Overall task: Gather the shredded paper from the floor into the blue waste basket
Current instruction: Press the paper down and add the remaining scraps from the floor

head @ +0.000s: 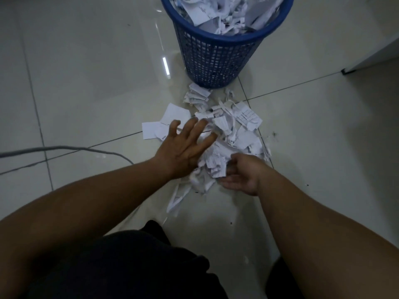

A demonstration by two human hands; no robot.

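Thin grey cable (64,148) runs across the glossy cream tiled floor (97,72) at far left.

Left hand (185,147): palm down, fingers straight and spread, resting on the left edge of the pile and gripping nothing.

Shredded white paper (235,130): a loose heap of crumpled strips and torn scraps, some with black print. A few flat rectangular pieces lie at its left edge and some strips trail towards the person. The heap lies on the floor just in front of the basket.

Blue plastic mesh waste basket (216,59): upright and already heaped with similar paper.

Right hand (244,175): turned on its side at the near right of the pile. Thumb arched over a clump of scraps, fingers tucked beneath; fingertips hidden.

White cabinet corner (371,39) at far right.
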